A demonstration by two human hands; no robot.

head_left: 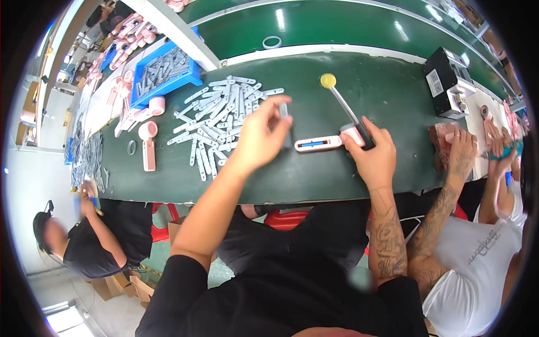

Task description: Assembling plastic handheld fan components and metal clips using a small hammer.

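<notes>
On the green bench, I list: one heap of grey strips, many left to use, I judge. One blue bin, holding more grey pieces. One yellow-headed mallet, black grip held in the right hand. One pink device between the hands, right thumb against its head; handle uncovered, blue part showing, so I rate it unfinished. One grey strip, blurred, pinched by the left hand, not yet on the device.
</notes>
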